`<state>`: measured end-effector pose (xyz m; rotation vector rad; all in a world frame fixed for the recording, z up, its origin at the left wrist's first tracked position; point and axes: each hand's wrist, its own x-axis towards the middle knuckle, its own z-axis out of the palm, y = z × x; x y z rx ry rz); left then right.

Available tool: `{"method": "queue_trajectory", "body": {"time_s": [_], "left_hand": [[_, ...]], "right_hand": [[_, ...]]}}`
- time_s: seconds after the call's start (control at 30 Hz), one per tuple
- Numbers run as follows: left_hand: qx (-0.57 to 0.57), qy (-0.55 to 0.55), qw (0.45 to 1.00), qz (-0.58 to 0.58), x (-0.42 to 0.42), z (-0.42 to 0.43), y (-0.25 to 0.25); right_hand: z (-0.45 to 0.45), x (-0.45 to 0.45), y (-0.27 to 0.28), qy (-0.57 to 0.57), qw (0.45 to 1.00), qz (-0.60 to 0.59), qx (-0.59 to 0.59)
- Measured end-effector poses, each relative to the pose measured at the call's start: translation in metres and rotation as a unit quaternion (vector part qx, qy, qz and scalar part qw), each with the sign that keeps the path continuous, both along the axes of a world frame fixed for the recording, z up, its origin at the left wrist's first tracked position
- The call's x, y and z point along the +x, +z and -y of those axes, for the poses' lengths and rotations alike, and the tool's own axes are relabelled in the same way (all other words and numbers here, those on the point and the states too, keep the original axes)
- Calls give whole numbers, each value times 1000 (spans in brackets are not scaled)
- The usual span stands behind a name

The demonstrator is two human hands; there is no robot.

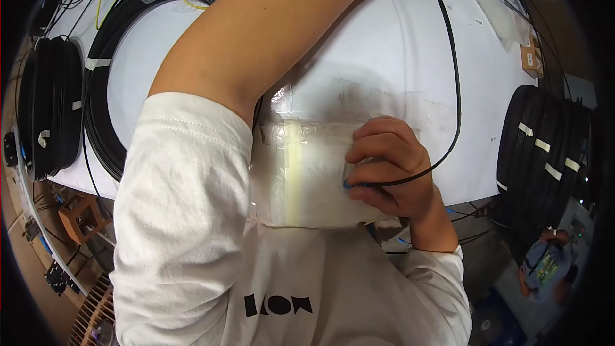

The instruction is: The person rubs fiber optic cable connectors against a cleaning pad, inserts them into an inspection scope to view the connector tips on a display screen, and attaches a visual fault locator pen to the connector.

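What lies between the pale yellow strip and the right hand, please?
In the head view, the blue cable tip pokes from the right hand; from there to the pale yellow strip, only whitish surface shows.

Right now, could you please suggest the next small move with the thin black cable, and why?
Probably bring the bare left forearm closer to the bare right hand: that hand alone pinches the thin black cable near its blue tip, while the left forearm stretches across the white table, its hand out of view.
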<state>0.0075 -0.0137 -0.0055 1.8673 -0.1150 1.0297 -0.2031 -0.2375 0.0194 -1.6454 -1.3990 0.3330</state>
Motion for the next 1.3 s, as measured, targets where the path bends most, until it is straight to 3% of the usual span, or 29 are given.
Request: {"method": "queue_trajectory", "body": {"time_s": [0.37, 0.67, 0.77, 0.97, 1.07, 1.3], "left_hand": [[1, 8, 1000, 8, 0, 0, -1], [8, 16, 999, 27, 6, 0, -4], [14, 18, 1000, 17, 3, 0, -2], [22, 26, 999, 41, 6, 0, -5], [24, 29, 999, 34, 4, -1, -5], [19, 19, 998, 51, 5, -2, -6]], "right_hand": [[0, -3, -2, -44, 999, 6, 4], [-2, -3, 2, 0, 1000, 14, 0], [-1, -6, -3, -42, 999, 10, 4], [1, -5, 7, 34, 998, 46, 25], [-5, -14, 8, 39, 989, 145, -9], [-1, -14, 11, -1, 988, 156, -23]]}}
